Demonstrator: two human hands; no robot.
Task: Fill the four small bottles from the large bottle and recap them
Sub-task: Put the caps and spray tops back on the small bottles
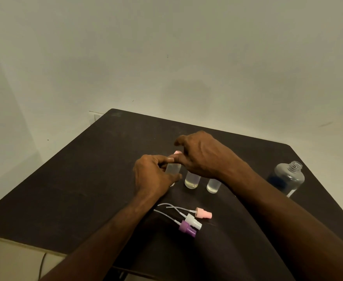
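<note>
My left hand grips a small frosted bottle standing on the dark table. My right hand pinches the pink spray cap on top of that bottle. Two more small bottles holding clear liquid stand uncapped just to the right, partly under my right wrist. A fourth small bottle is not visible. Three loose spray caps with dip tubes lie nearer me: pink, white and purple. The large clear bottle stands uncapped at the right.
The table meets a pale wall at the back. Its left and right edges fall away near the frame sides. A cable hangs by the near left corner.
</note>
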